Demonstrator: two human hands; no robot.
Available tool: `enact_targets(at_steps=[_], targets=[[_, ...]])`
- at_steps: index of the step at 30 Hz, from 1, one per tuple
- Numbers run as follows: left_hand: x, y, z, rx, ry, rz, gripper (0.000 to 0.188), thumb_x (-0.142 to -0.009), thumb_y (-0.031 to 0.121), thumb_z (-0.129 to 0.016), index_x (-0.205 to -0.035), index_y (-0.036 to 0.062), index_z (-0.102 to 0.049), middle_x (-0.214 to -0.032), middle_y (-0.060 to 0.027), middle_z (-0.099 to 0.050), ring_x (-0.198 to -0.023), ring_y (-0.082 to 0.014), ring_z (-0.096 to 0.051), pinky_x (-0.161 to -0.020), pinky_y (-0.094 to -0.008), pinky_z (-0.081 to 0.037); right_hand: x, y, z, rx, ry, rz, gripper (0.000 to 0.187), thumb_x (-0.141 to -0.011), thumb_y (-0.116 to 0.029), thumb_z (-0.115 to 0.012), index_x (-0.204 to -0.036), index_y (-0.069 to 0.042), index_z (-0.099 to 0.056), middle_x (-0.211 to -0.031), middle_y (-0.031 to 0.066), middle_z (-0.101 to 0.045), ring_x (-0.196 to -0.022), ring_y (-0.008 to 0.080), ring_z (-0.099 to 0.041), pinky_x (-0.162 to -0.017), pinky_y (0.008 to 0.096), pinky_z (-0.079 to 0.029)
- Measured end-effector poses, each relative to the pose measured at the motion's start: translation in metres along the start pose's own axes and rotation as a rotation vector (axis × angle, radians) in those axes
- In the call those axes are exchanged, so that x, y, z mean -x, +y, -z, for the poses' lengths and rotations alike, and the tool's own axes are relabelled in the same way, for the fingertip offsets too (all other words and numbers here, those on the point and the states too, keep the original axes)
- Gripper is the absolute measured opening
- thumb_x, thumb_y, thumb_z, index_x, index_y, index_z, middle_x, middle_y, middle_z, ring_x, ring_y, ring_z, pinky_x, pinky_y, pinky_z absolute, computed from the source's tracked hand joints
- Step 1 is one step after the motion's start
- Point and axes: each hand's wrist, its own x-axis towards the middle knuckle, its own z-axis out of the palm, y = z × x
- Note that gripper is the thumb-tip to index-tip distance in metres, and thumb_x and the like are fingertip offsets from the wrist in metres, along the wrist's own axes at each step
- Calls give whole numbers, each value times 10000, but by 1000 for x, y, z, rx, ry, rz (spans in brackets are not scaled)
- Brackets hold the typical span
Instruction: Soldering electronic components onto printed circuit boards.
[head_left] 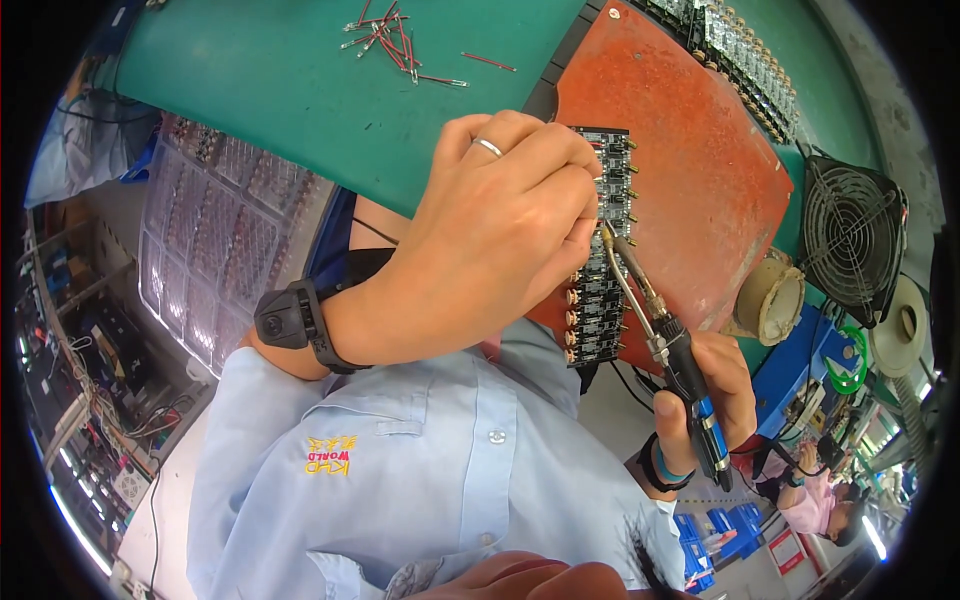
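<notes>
A long panel of black circuit boards (599, 300), with brass-coloured parts along its edges, lies on the left side of a reddish-brown mat (690, 170). My left hand (510, 205) bends over the upper half of this panel, its fingers pinched together. What they hold, if anything, is hidden behind the hand. In my right hand (728, 385) is a soldering iron (684, 370) with a black and blue handle and a thin metal tube alongside its tip. The iron's tip meets the panel close to my left fingertips.
Short red wires (390, 42) lie loose on the green table (260, 80). More board panels (745, 70) sit beyond the mat. At the right are a black fan (852, 235), a round pot (770, 300) and a blue device (790, 385). Clear trays (215, 230) stand left; a co-worker (812, 495) is lower right.
</notes>
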Motion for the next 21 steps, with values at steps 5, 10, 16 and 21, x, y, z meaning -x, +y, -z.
enact_targets(at_steps=[5,10,16,21], targets=[[1,1,0,6,-9,10,97,-735,53,-682,-772,85,-599,-1036,-17,-616,-1000,-227,-554,-905,-363,-362,4,3,2,8,-5,3,478,-721,-239,-813,-1039,47,-597,-929,192,-660,-833,280,-639,-728,365,-506],[0,1,-1,20,1,6,102,-735,46,-683,-771,82,-595,-1037,-19,-614,-1004,-230,-551,-898,-362,-367,12,4,-1,-52,189,28,541,-743,-319,-806,-1064,52,-578,-939,185,-650,-834,273,-622,-728,369,-489],[0,-1,1,11,1,6,105,-738,51,-685,-775,84,-593,-1035,-20,-613,-1005,-225,-549,-900,-364,-366,13,6,-4,-69,203,-37,585,-787,-411,-755,-1071,62,-561,-974,174,-629,-879,261,-598,-799,363,-464],[1,0,1,-40,24,2,95,-747,67,-686,-792,85,-603,-1040,-21,-613,-1005,-225,-550,-905,-365,-366,18,13,-8,-94,342,-26,574,-832,-393,-707,-1120,73,-537,-1046,165,-606,-942,245,-599,-857,364,-474]])
